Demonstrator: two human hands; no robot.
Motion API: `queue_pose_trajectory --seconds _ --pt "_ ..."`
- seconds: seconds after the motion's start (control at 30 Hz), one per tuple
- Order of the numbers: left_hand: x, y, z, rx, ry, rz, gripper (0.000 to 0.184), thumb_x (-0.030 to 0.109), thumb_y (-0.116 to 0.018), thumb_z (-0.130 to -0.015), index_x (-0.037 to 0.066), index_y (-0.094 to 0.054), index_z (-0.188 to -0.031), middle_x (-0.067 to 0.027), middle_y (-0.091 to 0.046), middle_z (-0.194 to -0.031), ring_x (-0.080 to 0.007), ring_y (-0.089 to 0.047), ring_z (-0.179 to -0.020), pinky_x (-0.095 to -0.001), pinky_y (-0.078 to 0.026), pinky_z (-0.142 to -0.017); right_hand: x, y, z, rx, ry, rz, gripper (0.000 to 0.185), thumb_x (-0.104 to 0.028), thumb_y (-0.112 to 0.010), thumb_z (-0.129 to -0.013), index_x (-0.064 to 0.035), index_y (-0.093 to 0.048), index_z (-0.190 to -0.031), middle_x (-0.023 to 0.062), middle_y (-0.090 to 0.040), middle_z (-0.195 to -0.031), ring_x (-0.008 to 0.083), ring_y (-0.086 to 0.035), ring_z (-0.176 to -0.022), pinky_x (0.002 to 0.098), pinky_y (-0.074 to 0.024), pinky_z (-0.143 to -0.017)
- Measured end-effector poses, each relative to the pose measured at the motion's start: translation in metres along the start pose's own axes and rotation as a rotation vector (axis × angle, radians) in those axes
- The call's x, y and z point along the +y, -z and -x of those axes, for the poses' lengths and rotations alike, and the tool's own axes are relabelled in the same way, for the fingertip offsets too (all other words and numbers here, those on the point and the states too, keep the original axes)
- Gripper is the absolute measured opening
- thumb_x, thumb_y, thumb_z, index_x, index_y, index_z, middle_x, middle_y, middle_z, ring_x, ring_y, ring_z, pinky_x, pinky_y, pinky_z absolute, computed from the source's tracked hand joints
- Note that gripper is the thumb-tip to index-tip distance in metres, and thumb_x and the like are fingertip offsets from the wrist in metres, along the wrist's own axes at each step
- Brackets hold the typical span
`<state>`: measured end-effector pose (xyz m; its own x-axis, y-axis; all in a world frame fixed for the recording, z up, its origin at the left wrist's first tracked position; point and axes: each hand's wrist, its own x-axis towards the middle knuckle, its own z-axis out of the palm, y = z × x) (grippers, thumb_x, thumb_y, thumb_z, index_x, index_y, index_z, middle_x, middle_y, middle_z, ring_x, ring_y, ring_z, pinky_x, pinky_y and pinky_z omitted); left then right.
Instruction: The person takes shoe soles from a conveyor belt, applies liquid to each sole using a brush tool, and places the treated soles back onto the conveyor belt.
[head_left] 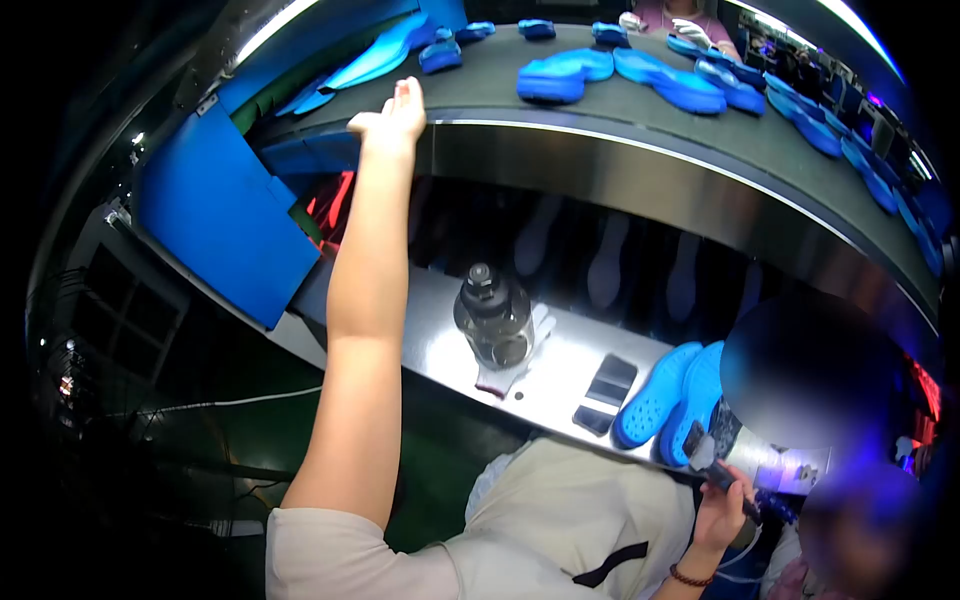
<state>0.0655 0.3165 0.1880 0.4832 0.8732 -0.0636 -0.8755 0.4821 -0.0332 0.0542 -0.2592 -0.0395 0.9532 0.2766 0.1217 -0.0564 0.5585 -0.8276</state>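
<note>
My left hand [393, 118] reaches far out to the near edge of the dark conveyor belt [480, 90], fingers stretched out and nothing in them. Just beyond its fingertips lies a long, bright blue sole-shaped piece [385, 55], with a smaller blue piece [440, 57] to its right. Low at the right, my right hand [722, 512] is wrapped round the dark handle of a brush [706, 458]. The brush's greyish head is at the lower end of a pair of blue shoe soles [655, 395] on the metal ledge; whether it touches them I cannot tell.
On the metal ledge [435, 345] stand a dark bottle [495, 318] with a glove [541, 330] beside it, and a phone [606, 394]. Several blue soles [565, 75] line the belt. A blue panel [225, 215] stands left. Across the belt is a person's gloved hand [690, 33].
</note>
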Motion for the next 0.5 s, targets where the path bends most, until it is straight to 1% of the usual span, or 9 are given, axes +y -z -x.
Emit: queue_pose_trajectory --seconds 0.03,0.1,0.13,0.17,0.23,0.3,0.37,0.43,0.5 --pt "-0.018 -0.008 -0.009 0.114 -0.120 -0.127 0.051 0.032 -0.034 -0.086 -0.003 -0.033 -0.123 -0.0185 -0.044 -0.117 -0.0302 -0.051 -0.096 -0.0443 -0.045 -0.083 0.002 0.002 0.001 0.020 -0.004 0.009 0.027 -0.017 -0.052 -0.083 0.0027 -0.052 -0.101 0.0209 -0.057 -0.100 0.0237 -0.057 -0.081 0.0312 -0.0464 -0.066" --pt "-0.051 -0.016 -0.018 -0.114 -0.328 -0.808 0.044 0.024 -0.045 -0.082 -0.002 -0.041 -0.117 -0.0156 -0.053 -0.103 -0.0250 -0.054 -0.084 -0.0402 -0.046 -0.080 0.003 0.005 -0.001 0.023 0.004 0.032 0.028 -0.017 -0.051 -0.084 0.0031 -0.051 -0.102 0.0207 -0.057 -0.100 0.0228 -0.057 -0.078 0.0302 -0.0458 -0.064" --pt "-0.057 -0.021 -0.033 -0.103 -0.382 -1.083 0.038 0.016 -0.053 -0.077 -0.001 -0.049 -0.110 -0.0131 -0.059 -0.096 -0.0230 -0.056 -0.082 -0.0352 -0.046 -0.078 0.001 0.006 0.001 0.068 -0.022 0.048 0.028 -0.018 -0.051 -0.084 0.0032 -0.051 -0.103 0.0203 -0.057 -0.101 0.0221 -0.057 -0.076 0.0292 -0.0451 -0.063" --pt "-0.057 -0.018 -0.052 -0.190 -0.581 -1.522 0.037 0.015 -0.056 -0.073 -0.001 -0.053 -0.106 -0.0129 -0.060 -0.095 -0.0235 -0.058 -0.088 -0.0320 -0.045 -0.079 -0.001 0.008 0.006 0.122 -0.052 0.064 0.029 -0.018 -0.051 -0.084 0.0032 -0.050 -0.104 0.0199 -0.056 -0.101 0.0215 -0.056 -0.074 0.0281 -0.0445 -0.062" --pt "-0.057 -0.018 -0.081 -0.268 -0.814 -1.870 0.039 0.015 -0.056 -0.071 -0.001 -0.053 -0.106 -0.0158 -0.059 -0.099 -0.0237 -0.056 -0.095 -0.0298 -0.043 -0.082 -0.006 0.014 0.017 0.210 -0.079 0.115 0.030 -0.019 -0.050 -0.084 0.0032 -0.049 -0.106 0.0188 -0.055 -0.102 0.0198 -0.055 -0.071 0.0267 -0.0428 -0.060" --pt "-0.058 -0.016 -0.104 -0.240 -0.940 -2.010 0.044 0.019 -0.057 -0.070 0.000 -0.051 -0.109 -0.0193 -0.056 -0.105 -0.0276 -0.055 -0.098 -0.0329 -0.042 -0.085 -0.002 0.020 0.011 0.252 -0.098 0.114 0.031 -0.019 -0.049 -0.085 0.0030 -0.048 -0.106 0.0183 -0.055 -0.102 0.0188 -0.053 -0.071 0.0257 -0.0421 -0.061" --pt "-0.071 -0.011 -0.114 -0.157 -1.090 -2.174 0.044 0.022 -0.058 -0.070 -0.001 -0.053 -0.107 -0.0200 -0.057 -0.103 -0.0287 -0.055 -0.099 -0.0334 -0.041 -0.087 -0.001 0.021 0.009 0.281 -0.119 0.126 0.030 -0.020 -0.047 -0.087 0.0015 -0.048 -0.107 0.0138 -0.054 -0.101 0.0161 -0.053 -0.072 0.0234 -0.0422 -0.058" --pt "-0.088 -0.010 -0.085 -0.491 -0.980 -2.089 0.040 0.027 -0.059 -0.072 -0.001 -0.057 -0.101 -0.0194 -0.059 -0.099 -0.0280 -0.055 -0.096 -0.0339 -0.041 -0.087 0.002 0.022 0.001 0.326 -0.131 0.096 0.028 -0.019 -0.048 -0.086 0.0013 -0.049 -0.106 0.0139 -0.055 -0.100 0.0168 -0.053 -0.071 0.0236 -0.0425 -0.058" --pt "-0.105 -0.011 -0.046 -0.783 -0.590 -1.842 0.040 0.035 -0.058 -0.075 0.001 -0.059 -0.098 -0.0172 -0.060 -0.097 -0.0273 -0.056 -0.095 -0.0343 -0.040 -0.086 0.003 0.036 -0.005 0.116 -0.221 -0.038 0.029 -0.010 -0.050 -0.084 -0.0074 -0.051 -0.114 0.0147 -0.056 -0.103 0.0241 -0.054 -0.092 0.0315 -0.0424 -0.081"
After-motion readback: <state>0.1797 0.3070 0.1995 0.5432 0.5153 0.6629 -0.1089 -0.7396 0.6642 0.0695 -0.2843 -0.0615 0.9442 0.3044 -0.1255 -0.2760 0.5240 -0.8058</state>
